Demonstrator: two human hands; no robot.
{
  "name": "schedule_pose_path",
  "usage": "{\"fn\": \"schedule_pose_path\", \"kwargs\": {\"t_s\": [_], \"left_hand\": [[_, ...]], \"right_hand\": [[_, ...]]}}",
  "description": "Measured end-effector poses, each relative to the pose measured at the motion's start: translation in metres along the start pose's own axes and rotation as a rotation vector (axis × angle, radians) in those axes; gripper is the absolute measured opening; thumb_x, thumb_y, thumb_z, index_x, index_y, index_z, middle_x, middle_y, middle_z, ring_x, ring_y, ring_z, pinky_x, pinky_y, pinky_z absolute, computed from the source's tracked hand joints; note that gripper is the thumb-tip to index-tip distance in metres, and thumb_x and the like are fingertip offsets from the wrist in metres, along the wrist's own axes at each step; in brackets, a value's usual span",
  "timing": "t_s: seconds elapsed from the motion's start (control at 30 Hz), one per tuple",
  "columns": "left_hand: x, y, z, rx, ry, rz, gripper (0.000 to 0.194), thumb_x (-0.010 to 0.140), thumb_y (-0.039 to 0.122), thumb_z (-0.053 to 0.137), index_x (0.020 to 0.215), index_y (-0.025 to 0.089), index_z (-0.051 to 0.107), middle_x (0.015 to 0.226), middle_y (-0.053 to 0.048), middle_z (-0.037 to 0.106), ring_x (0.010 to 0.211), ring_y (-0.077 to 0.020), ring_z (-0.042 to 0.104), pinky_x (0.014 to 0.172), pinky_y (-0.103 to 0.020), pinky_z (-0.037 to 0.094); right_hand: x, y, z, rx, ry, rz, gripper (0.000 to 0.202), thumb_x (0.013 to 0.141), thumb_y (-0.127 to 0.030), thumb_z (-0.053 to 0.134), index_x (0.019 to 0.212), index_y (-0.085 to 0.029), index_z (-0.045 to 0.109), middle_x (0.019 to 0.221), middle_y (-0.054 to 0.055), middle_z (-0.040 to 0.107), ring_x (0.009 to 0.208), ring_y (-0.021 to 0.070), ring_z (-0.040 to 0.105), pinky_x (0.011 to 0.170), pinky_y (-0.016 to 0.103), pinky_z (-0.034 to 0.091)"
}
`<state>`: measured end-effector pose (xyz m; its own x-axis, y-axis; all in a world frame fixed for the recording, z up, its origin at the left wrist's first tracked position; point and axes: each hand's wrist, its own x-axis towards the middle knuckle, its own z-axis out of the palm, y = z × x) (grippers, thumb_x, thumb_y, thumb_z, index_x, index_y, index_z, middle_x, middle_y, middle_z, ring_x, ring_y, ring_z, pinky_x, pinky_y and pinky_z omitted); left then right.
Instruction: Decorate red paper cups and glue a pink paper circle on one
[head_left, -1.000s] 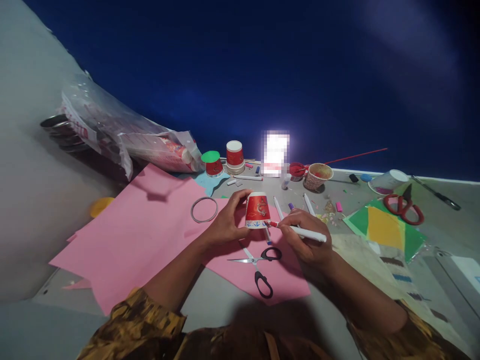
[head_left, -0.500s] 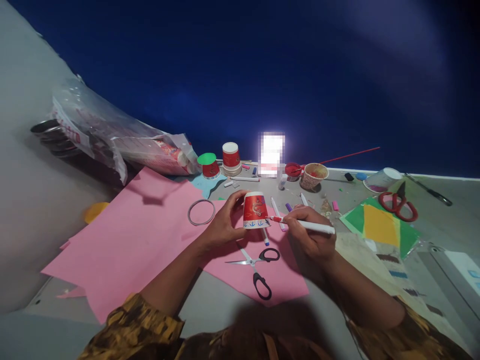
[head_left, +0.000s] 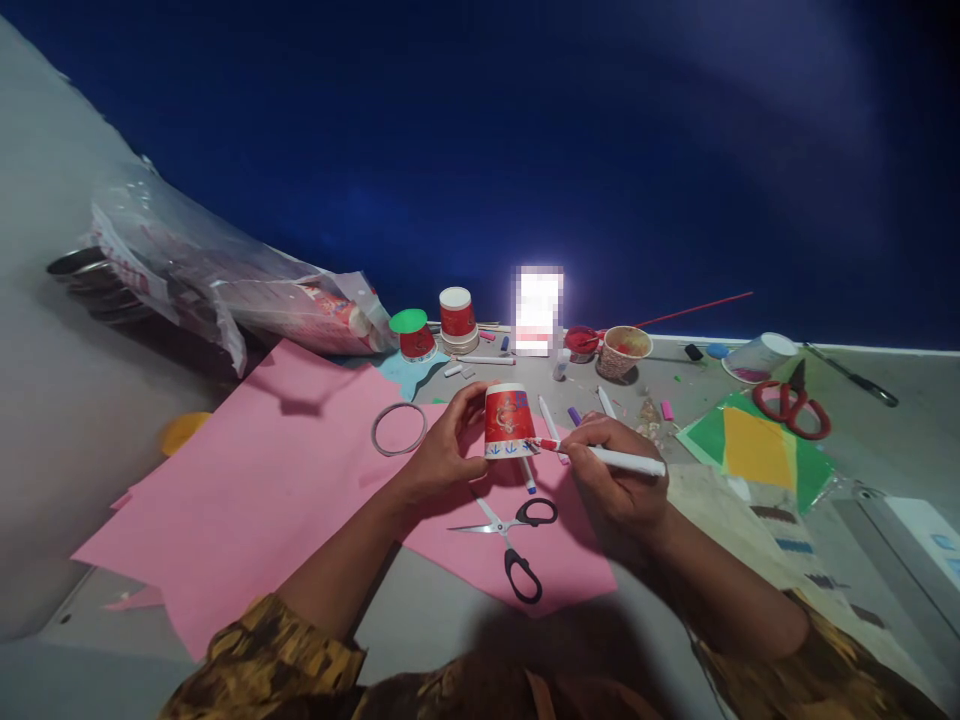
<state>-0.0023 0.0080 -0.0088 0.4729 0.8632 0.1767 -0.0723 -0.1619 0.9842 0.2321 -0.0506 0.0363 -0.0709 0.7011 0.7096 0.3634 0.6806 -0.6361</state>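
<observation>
Upside down in my left hand [head_left: 448, 448] is a red paper cup [head_left: 510, 415] with a gold pattern and a white band bearing blue marks. Its fingers are wrapped round the cup's left side. My right hand [head_left: 619, 475] grips a white marker [head_left: 626, 461] with a red tip end, which meets the cup's white band at the lower right. Beneath the cup, black-handled scissors [head_left: 499, 527] lie with blades apart on pink paper [head_left: 562, 560]. Other markers lie just behind, one white marker [head_left: 550, 415] among them.
At the back stand a green-topped cup [head_left: 413, 338], stacked red cups [head_left: 458, 318], a glowing screen [head_left: 537, 310] and a stained paper cup [head_left: 625, 352]. Red-handled scissors [head_left: 792, 408] rest on green and yellow paper at right. A tape ring [head_left: 399, 428] lies left of my hand.
The cup has turned slightly in my left hand, so its pattern and blue marks have shifted. The marker tip now meets the white band. The whole view has moved a little.
</observation>
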Motion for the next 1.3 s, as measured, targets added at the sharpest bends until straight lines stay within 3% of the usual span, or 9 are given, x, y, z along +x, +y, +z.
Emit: {"fn": "schedule_pose_path", "kwargs": {"t_s": [0.63,0.87,1.07,1.3], "left_hand": [[0.0004,0.0000,-0.0002,-0.007,0.019,-0.004,0.089,0.074,0.026,0.084,0.151,0.028,0.040,0.159,-0.014,0.047,0.155,-0.0336,0.040,0.130,-0.055,0.031],[-0.0007,0.0000,0.0006,-0.276,0.054,-0.090,0.093,0.071,0.029,0.092,0.150,0.030,0.042,0.161,-0.014,0.047,0.153,-0.0375,0.042,0.124,-0.051,0.039],[-0.0028,0.0013,-0.0016,-0.395,0.077,-0.178,0.100,0.065,0.024,0.095,0.151,0.033,0.044,0.161,-0.013,0.049,0.152,-0.0385,0.043,0.120,-0.050,0.042],[-0.0027,-0.0017,0.0008,-0.417,0.052,-0.147,0.099,0.065,0.027,0.096,0.150,0.031,0.044,0.161,-0.014,0.048,0.150,-0.0381,0.045,0.119,-0.049,0.044]], "right_hand": [[-0.0007,0.0006,-0.0030,0.018,0.036,0.081,0.017,0.097,-0.016,0.061,0.083,-0.022,0.068,0.071,-0.001,0.067,0.063,0.0147,0.061,0.061,0.030,0.047],[-0.0035,0.0073,-0.0062,0.082,0.142,0.218,0.015,0.099,-0.022,0.064,0.084,-0.022,0.068,0.071,-0.003,0.065,0.064,0.0135,0.060,0.064,0.028,0.047],[-0.0042,0.0060,-0.0054,0.065,0.134,0.217,0.013,0.099,-0.024,0.064,0.088,-0.023,0.071,0.077,-0.002,0.069,0.068,0.0145,0.064,0.065,0.028,0.049],[-0.0048,0.0037,-0.0061,0.107,0.111,0.186,0.011,0.100,-0.023,0.064,0.093,-0.023,0.072,0.079,-0.001,0.070,0.071,0.0151,0.065,0.068,0.028,0.050]]}}
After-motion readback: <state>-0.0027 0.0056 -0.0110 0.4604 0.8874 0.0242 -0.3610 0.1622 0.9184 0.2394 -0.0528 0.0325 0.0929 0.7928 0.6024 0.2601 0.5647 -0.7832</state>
